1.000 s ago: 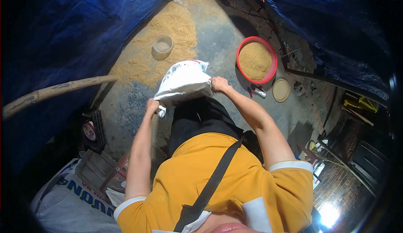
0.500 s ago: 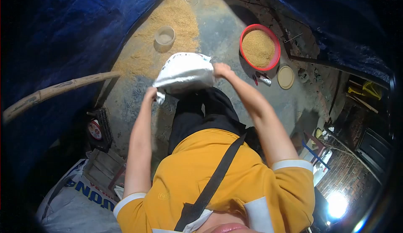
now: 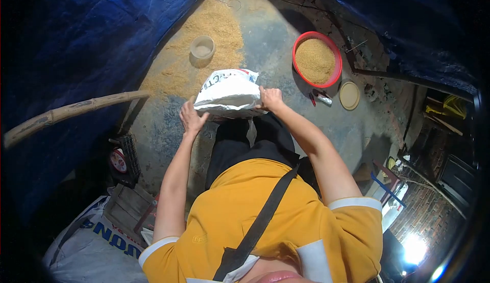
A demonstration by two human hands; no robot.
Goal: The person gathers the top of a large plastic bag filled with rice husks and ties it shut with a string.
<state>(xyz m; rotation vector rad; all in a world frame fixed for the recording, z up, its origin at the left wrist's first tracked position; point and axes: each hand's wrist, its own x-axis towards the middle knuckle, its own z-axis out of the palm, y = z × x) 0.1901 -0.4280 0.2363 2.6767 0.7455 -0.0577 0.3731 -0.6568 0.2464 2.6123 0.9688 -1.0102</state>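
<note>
A white printed sack (image 3: 229, 90) is held out in front of my knees, its mouth edge facing me. Its right edge is pinched in my right hand (image 3: 270, 99), with the fingers curled at the corner. My left hand (image 3: 193, 119) is at the sack's left edge, thumb and fingers spread, seemingly touching it without a grip. Beyond the sack, a round translucent tub (image 3: 202, 47) stands on a layer of golden grain (image 3: 214, 23) spread over the floor.
A red basin (image 3: 339, 69) full of grain stands ahead on the right. Near it lie a round beige lid (image 3: 349, 96) and a small white-and-red item (image 3: 323, 98). A bamboo pole (image 3: 76, 109) juts in at left, with a dial scale (image 3: 118, 160) below it.
My left hand has let go of the sack's corner and spread its fingers. The sack has turned so more lettering shows, and my right hand has come slightly lower.
</note>
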